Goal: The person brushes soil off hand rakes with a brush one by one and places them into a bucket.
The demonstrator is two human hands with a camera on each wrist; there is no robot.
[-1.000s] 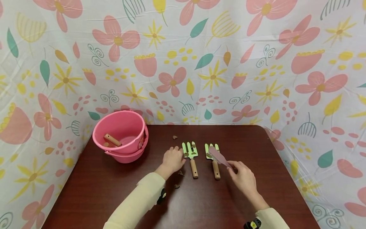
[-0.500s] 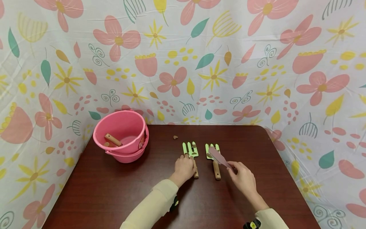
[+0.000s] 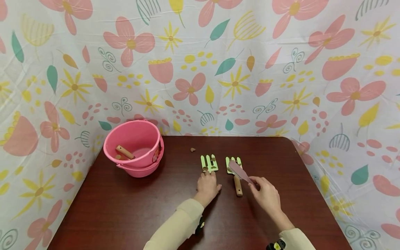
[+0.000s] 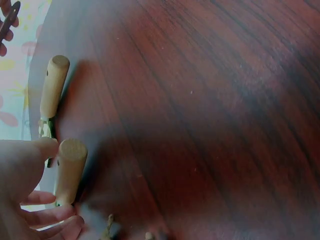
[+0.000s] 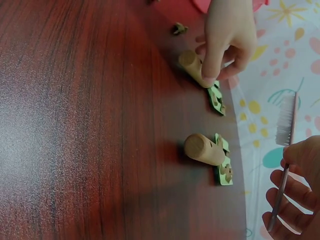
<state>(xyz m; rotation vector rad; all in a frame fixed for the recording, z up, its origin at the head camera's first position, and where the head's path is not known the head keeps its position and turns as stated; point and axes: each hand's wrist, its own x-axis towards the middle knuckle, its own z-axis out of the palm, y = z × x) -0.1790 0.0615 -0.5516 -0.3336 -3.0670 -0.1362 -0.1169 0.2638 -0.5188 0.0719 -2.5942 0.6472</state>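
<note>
Two green hand forks with wooden handles lie side by side on the table, bits of brown dried leaf on their tines. My left hand is over the left fork, its handle hidden beneath it in the head view. In the left wrist view that wooden handle lies between thumb and spread fingers, the thumb tip right at its edge. My right hand pinches a pink brush with white bristles. In the head view the brush overlaps the tines of the right fork.
At the back left of the dark wooden table stand pink nested buckets, with a wooden handle inside. A small leaf bit lies near the back edge, another leaf bit nearer the left hand. Flowered cloth hangs behind.
My left hand has moved right, from beside the left fork to over its handle. The right hand and brush have stayed almost in place.
</note>
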